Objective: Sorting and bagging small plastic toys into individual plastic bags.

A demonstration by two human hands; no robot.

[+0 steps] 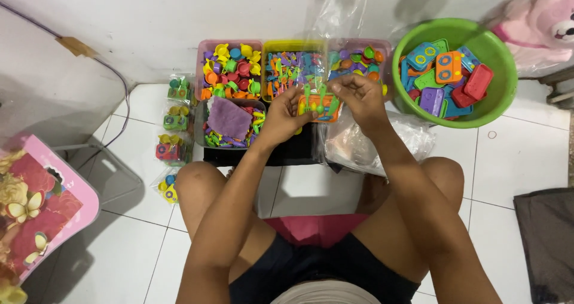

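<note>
You sit cross-legged on the white tiled floor [514, 160], both hands raised in front of a row of small plastic tubs. Your left hand [281, 119] curls its fingers around the left end of a small orange plastic toy tray [317, 105], gripping it from below and behind. Your right hand [359, 94] pinches at the top right of the same tray, thumb and forefinger pressed together on little green plastic spoon-shaped pieces [315, 93] that stand up from it. The tray hangs in the air between your hands, just in front of the yellow tub [294, 44] of mixed blue and orange bits.

To the left of that, a pink tub [230, 43] holds tiny cups in yellow, red and green, and below it another tub carries a purple cloth [229, 117]. To your right, a round green plastic basin [501, 94] holds flat toy stoves in orange, blue, purple and red. Clear plastic bags [365, 142] lie under your right wrist. Small packed toy sets [173, 121] line the floor at your left.
</note>
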